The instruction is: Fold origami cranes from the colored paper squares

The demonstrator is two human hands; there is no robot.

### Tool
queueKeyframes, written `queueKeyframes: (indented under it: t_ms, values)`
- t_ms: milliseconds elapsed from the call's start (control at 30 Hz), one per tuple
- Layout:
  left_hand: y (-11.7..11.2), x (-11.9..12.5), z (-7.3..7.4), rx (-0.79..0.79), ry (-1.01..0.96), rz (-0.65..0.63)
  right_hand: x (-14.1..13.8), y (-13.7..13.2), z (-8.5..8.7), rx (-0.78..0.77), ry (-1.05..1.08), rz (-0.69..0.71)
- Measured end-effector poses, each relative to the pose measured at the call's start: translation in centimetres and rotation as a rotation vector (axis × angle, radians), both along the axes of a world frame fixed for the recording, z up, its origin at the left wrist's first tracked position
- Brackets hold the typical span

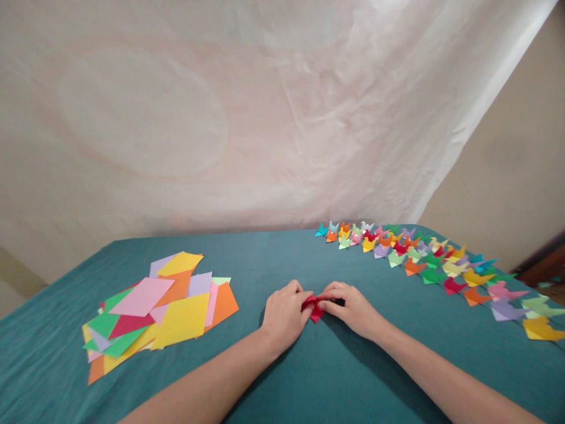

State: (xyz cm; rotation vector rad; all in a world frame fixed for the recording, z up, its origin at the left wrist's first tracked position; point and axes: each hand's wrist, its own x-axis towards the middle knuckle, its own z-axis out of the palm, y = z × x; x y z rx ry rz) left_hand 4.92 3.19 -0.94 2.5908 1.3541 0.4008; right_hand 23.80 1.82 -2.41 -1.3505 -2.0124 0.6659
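A small red folded paper is held between both hands, low over the middle of the table. My left hand grips its left side, with thumb and fingers closed. From the right, my right hand pinches the other side between thumb and fingertips. The upper part of the paper is partly hidden by the fingers, and a pointed lower end shows between the hands.
Loose coloured paper sheets lie in an overlapping pile on the left. Several rows of folded paper birds stand along the right side. A teal cloth covers the table, and a pale sheet hangs behind it.
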Motion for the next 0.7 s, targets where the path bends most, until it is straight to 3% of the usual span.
queueKeyframes:
  t_ms: [267, 700]
  values:
    - [-0.01, -0.23, -0.22, -0.015, -0.093, -0.018, -0.87, -0.11, -0.09, 0.019, -0.035, -0.115]
    - [-0.17, -0.24, 0.63, -0.127, -0.203, -0.031, -0.84, -0.15, -0.34, 0.030, -0.058, -0.151]
